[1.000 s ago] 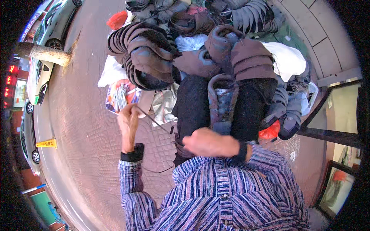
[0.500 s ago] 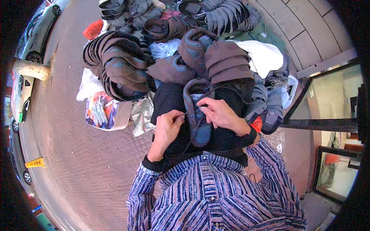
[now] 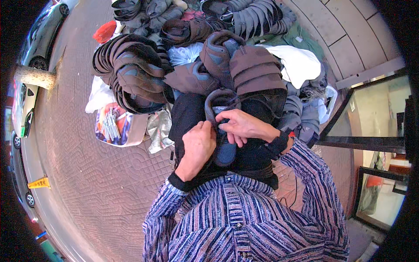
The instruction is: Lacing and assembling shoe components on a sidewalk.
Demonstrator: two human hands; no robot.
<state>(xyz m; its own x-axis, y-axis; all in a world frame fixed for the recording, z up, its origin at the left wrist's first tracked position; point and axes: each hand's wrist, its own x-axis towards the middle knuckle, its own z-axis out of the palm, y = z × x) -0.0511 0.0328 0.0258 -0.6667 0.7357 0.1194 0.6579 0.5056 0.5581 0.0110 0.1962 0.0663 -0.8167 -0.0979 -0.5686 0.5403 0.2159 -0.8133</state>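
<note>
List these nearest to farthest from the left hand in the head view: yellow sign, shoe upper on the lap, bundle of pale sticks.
1. Shoe upper: on the lap, right by the left hand.
2. Bundle of pale sticks: off to the hand's left, a little farther forward.
3. Yellow sign: far out to the left.

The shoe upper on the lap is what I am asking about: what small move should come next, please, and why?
Probably the right hand should gently draw the slack dark cord snug: both hands meet at the shoe upper, the left hand at its edge, and the cord curves loosely beyond. Fingertip contact with the cord is hidden.
</note>
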